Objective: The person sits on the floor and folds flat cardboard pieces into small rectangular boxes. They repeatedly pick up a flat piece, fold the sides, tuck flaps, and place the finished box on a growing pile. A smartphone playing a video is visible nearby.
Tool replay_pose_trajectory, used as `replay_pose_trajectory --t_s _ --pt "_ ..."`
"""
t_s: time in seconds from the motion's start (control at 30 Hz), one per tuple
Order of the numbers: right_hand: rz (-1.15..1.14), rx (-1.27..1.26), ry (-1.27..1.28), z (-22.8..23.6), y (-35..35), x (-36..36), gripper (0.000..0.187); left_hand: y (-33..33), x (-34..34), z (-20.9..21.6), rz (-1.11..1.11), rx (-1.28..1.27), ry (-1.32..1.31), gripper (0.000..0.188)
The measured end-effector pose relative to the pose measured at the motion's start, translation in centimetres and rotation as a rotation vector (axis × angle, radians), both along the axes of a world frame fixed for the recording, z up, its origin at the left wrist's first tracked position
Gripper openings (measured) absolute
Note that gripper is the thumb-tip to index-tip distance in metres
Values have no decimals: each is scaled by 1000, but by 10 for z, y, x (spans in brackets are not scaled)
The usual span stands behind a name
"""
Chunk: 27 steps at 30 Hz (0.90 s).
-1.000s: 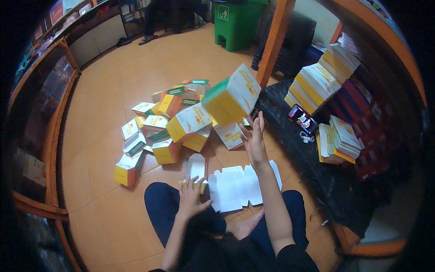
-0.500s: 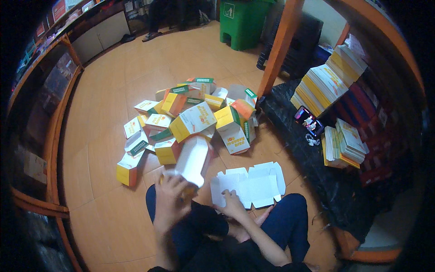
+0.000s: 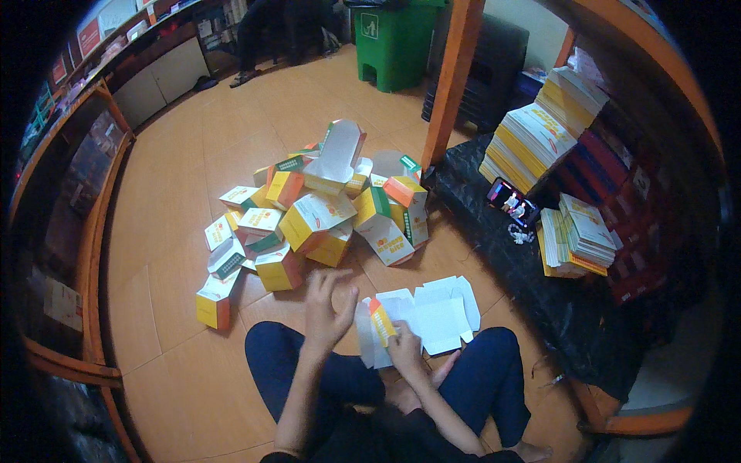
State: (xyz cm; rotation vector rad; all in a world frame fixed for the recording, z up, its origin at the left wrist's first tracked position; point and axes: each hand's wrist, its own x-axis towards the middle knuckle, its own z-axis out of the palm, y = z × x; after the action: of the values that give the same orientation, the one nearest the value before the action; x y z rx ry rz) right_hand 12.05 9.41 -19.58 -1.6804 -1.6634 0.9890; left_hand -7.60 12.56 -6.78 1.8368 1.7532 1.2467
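Note:
My left hand (image 3: 327, 310) is raised over my lap with fingers apart and nothing in them. On the floor before me lies an unfolded carton (image 3: 441, 315), its plain white inner side up. My right hand (image 3: 404, 349) pinches the carton's left end, where a yellow and orange printed flap (image 3: 380, 321) is turned up. Beyond my left hand is a heap of folded white and yellow boxes (image 3: 318, 217), some with green or orange ends. On top of the heap an open-ended box (image 3: 336, 158) sits tilted, showing its pale inside.
At the right, a low black-covered shelf (image 3: 494, 231) carries stacks of flat cartons (image 3: 532, 143), a smaller stack (image 3: 577, 239), and a phone (image 3: 511, 204). An orange post (image 3: 454, 85) rises there. A green bin (image 3: 392, 48) and a person's dark-clothed legs (image 3: 266, 35) are at the back.
The box that my left hand held has left it and now lies atop the heap. My left hand has opened. My right hand has raised the carton's printed flap.

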Motion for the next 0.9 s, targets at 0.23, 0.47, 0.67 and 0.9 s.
replay_pose_trajectory --t_s 0.23,0.47,0.67,0.9 --pt "-109 445 -47 73 -28 7 29 -28 54 -90 -214 -746 -856 70" --pt "-89 352 65 70 -23 8 29 -52 39 -141 -202 -633 -718 63" --pt "-318 447 71 109 -17 44 29 -68 11 -150 57 -551 -340 66" --pt "340 265 106 156 -60 13 31 -78 38 -20 -199 -651 -1086 62"
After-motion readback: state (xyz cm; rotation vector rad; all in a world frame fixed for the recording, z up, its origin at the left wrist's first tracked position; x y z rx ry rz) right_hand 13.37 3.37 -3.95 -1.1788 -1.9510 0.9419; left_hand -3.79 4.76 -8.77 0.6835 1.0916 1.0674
